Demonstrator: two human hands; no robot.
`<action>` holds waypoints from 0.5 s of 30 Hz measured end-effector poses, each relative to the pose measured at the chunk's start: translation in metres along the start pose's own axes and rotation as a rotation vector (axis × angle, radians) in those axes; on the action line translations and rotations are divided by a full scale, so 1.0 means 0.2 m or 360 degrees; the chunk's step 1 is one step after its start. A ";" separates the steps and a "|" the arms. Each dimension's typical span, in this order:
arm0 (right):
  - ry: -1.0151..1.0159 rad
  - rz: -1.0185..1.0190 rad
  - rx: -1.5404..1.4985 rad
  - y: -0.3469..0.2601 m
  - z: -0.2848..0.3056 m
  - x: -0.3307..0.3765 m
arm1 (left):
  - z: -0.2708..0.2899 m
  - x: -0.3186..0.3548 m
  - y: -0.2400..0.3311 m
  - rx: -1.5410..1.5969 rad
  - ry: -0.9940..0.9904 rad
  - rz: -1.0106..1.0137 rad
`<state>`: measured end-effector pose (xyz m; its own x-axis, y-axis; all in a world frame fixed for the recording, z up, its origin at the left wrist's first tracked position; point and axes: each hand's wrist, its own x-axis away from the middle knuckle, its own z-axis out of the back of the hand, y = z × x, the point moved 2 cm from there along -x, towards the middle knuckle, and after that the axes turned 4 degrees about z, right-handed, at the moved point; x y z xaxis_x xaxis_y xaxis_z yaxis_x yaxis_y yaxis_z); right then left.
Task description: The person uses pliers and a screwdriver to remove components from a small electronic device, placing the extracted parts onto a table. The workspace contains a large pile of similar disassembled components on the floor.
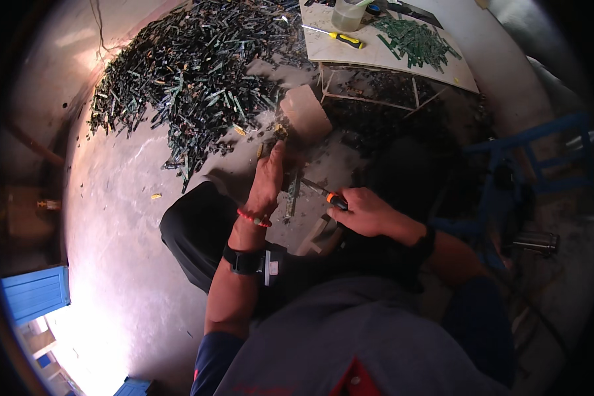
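Below, left hand [268, 179] pinning narrow green strip [292, 193], right hand [363, 211] gripping orange-handled screwdriver [326, 194]

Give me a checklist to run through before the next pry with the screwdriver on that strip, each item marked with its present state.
1. Left hand steadies the long narrow green circuit strip: ok, it presses on the strip's upper end.
2. Right hand grips the orange-handled screwdriver: ok, fist closed round the handle.
3. Screwdriver tip set on the strip: cannot tell, the tip is too small and dark to see.
4. Left fingers out of the blade's line: cannot tell, the tip points toward that hand.
5. Strip backed by the tilted wooden block: cannot tell, the hand hides the contact.
6. Spare yellow-handled screwdriver at hand: ok, lying on the pale board.
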<state>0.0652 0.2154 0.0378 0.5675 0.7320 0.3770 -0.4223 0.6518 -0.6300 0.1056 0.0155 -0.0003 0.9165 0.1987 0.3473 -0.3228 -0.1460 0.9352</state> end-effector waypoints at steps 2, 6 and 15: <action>0.0020 -0.0004 0.0094 -0.01 -0.01 0.01 | 0.01 0.00 0.00 -0.0103 0.0026 -0.0007; 0.0023 0.0007 0.0265 -0.02 -0.03 0.01 | 0.04 -0.04 -0.09 -0.0208 0.0168 0.0001; 0.0443 -0.0135 0.0578 0.06 0.09 -0.04 | -0.01 0.00 -0.09 -0.0076 0.0066 0.0087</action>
<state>0.0422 0.2207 0.0384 0.7580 0.6243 0.1889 -0.5581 0.7707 -0.3074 0.1102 0.0206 -0.0166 0.8868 0.2320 0.3997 -0.3839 -0.1117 0.9166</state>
